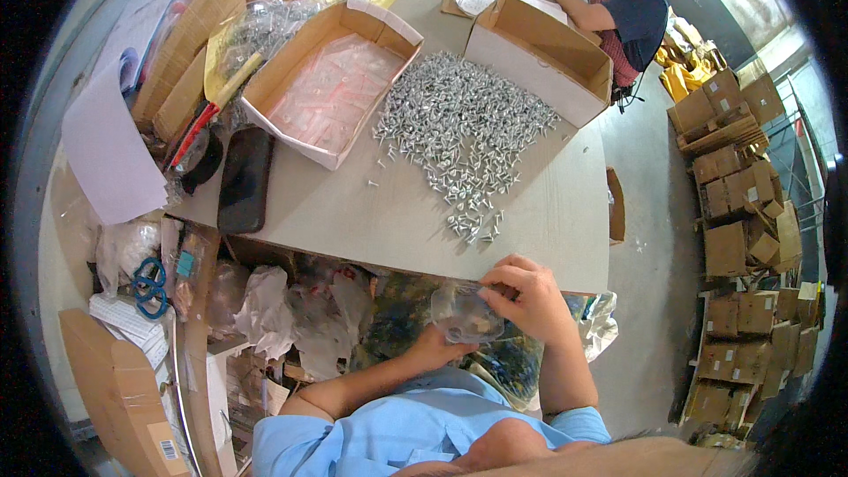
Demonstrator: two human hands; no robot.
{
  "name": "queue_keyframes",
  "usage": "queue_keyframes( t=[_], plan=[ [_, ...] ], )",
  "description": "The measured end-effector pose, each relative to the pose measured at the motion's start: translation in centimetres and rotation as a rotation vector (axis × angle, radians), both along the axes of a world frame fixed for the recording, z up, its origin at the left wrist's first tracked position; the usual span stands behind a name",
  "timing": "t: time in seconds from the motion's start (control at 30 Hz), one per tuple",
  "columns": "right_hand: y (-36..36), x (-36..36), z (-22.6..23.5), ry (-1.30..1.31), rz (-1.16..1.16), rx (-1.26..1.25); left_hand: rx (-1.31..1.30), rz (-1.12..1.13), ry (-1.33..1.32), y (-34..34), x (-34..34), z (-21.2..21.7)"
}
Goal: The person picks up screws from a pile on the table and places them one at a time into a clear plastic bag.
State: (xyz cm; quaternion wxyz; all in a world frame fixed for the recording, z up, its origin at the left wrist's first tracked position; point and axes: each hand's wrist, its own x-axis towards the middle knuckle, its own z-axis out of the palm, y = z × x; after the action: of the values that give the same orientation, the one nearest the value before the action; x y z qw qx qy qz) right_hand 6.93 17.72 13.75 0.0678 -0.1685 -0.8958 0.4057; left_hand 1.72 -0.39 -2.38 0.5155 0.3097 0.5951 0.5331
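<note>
Just off the near edge of the table, in front of my body, is a small clear plastic container (466, 316) with rounded corners. My left hand (442, 349) grips it from below and is closed on it. At its upper right edge, my right hand (528, 294) is closed, with thumb and fingers pinched together; whether something small is between them is hidden. What the container holds, if anything, I cannot make out. Beyond my hands, a large heap of silver screws (477, 115) spreads over the table (353, 221), narrowing toward me.
Left of the screws stands a white cardboard box (336, 159) of clear bags with red strips; an open box (539, 62) stands behind. A black phone (245, 181) lies at left. Blue scissors (148, 287) are lower left. A co-worker (618, 18) is across the table; stacked cartons (733, 177) line the right.
</note>
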Motion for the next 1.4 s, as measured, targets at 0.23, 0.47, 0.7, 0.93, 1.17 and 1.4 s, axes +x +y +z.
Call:
queue_keyframes(
  t=[0.23, 0.47, 0.7, 0.93, 1.17, 1.4],
  plan=[
    [1.2, -3.0, -0.6, 0.136, -0.274, 0.259, -0.043, -0.009, -0.126, 0.2, -0.3, 1.6],
    [0.5, -4.0, -2.8, 0.118, -0.325, 0.33, -0.021, -0.039, -0.126, 0.2, -0.2, 0.6],
    [0.6, -4.7, -2.4, 0.188, -0.252, 0.401, -0.081, -0.021, -0.104, 0.2, -0.4, 1.5],
    [0.6, -3.9, -2.2, 0.161, -0.236, 0.418, -0.007, 0.007, -0.159, 0.2, -0.1, 0.7],
    [-1.3, -1.6, 0.6, -0.057, 0.056, 0.059, 0.062, 0.029, -0.119, 0.0, -0.1, 0.7],
    [-0.6, -5.1, -1.7, 0.225, -0.198, 0.337, -0.1, -0.061, -0.119, 0.4, -1.0, 2.7]
  ],
)
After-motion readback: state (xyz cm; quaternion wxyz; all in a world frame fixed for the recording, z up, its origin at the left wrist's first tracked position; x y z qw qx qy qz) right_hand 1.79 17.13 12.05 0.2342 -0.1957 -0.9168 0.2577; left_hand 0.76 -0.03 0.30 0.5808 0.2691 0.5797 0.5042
